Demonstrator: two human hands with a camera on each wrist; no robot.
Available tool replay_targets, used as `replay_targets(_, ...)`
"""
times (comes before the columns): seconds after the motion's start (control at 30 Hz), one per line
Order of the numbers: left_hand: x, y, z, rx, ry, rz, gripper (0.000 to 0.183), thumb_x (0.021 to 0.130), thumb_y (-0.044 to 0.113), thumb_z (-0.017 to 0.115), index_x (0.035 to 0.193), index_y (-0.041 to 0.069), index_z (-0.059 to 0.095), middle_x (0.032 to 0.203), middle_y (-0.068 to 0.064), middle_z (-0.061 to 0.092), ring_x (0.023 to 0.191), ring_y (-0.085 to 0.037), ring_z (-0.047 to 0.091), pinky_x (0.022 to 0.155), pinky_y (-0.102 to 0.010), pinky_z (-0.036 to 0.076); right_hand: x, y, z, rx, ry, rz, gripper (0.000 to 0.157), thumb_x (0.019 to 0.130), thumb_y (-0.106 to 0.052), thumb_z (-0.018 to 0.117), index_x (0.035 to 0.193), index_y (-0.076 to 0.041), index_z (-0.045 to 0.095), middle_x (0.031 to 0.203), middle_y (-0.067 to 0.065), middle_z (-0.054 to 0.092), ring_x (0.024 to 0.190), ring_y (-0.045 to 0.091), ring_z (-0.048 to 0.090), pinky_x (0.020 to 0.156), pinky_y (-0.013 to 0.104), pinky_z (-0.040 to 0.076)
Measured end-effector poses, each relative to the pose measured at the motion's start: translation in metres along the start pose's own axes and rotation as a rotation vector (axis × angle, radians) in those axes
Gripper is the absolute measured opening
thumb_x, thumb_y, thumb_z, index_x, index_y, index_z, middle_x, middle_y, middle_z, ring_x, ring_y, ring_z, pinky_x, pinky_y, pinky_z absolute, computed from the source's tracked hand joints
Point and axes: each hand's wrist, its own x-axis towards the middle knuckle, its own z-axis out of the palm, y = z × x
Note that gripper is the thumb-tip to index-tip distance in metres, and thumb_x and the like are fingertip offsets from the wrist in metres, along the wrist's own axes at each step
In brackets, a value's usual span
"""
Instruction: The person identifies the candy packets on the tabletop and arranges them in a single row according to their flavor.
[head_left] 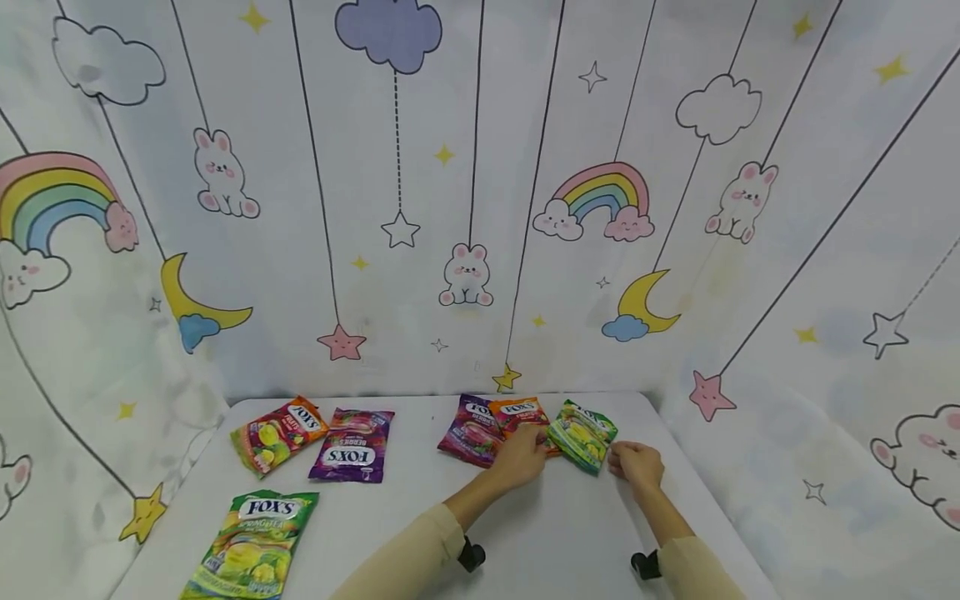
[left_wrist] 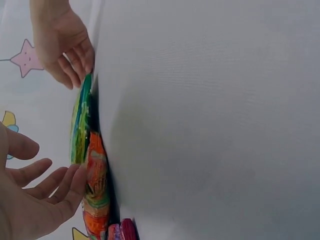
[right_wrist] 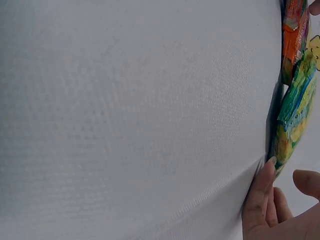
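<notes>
My left hand point(head_left: 521, 457) lies over the front of an orange Fox's candy bag point(head_left: 516, 410), its fingers loosely bent and touching the bag's side in the left wrist view. At the right, a green Fox's candy bag point(head_left: 582, 435) leans at an angle, partly over the orange one. My right hand point(head_left: 637, 464) is beside the green bag's right end; in the right wrist view its fingertips touch the lower edge, with the thumb apart. Left of the orange bag, and partly overlapped by it, is a purple Fox's Berries bag point(head_left: 471, 433).
On the left side of the white table point(head_left: 420, 533) lie a red-orange Fox's bag point(head_left: 279, 435), an upside-down purple Berries bag point(head_left: 351, 446) and a larger-looking green Spring Tea bag point(head_left: 251, 542) nearer the front. A cartoon-printed curtain point(head_left: 405, 333) rises behind the table.
</notes>
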Motion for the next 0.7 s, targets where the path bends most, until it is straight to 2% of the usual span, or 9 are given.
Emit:
replay_targets(0.13,0.005,0.000,0.006,0.014,-0.003,-0.003,0.036,0.103,0.009,0.056,0.138,-0.001,0.062,0.133,-0.011,0.066,0.124,-0.024,0.062,0.104,-0.042,0.052,0.000,-0.001,0.003,-0.004,0.001,0.005,0.035,0.096,-0.015,0.067,0.120,0.010,0.067,0.091,0.016,0.076,0.074,0.015,0.075,0.068,0.030,0.063)
replay_targets(0.27,0.012,-0.002,0.008,0.040,0.032,0.033,0.037,0.102,0.006,0.054,0.135,-0.004,0.062,0.132,-0.015,0.066,0.126,-0.028,0.061,0.106,-0.044,0.051,0.002,-0.002,0.004,-0.009,0.013,-0.029,0.034,0.095,-0.013,0.068,0.118,0.012,0.068,0.084,0.012,0.076,0.069,0.013,0.074,0.066,0.028,0.062)
replay_targets(0.4,0.018,-0.001,0.011,0.041,0.039,0.027,0.038,0.100,0.007,0.053,0.136,-0.004,0.062,0.132,-0.015,0.067,0.126,-0.029,0.060,0.106,-0.045,0.050,0.005,-0.003,0.004,-0.020,0.033,-0.041,0.034,0.093,-0.013,0.069,0.117,0.012,0.068,0.076,0.006,0.074,0.064,0.010,0.072,0.063,0.025,0.061)
replay_targets(0.7,0.025,-0.002,0.020,-0.013,0.028,-0.003,0.041,0.099,0.007,0.053,0.137,-0.006,0.060,0.133,-0.019,0.065,0.126,-0.033,0.059,0.107,-0.048,0.049,0.009,-0.006,0.004,0.001,-0.008,0.000,0.037,0.095,-0.010,0.065,0.121,0.016,0.065,0.091,0.023,0.075,0.072,0.021,0.077,0.070,0.035,0.063)
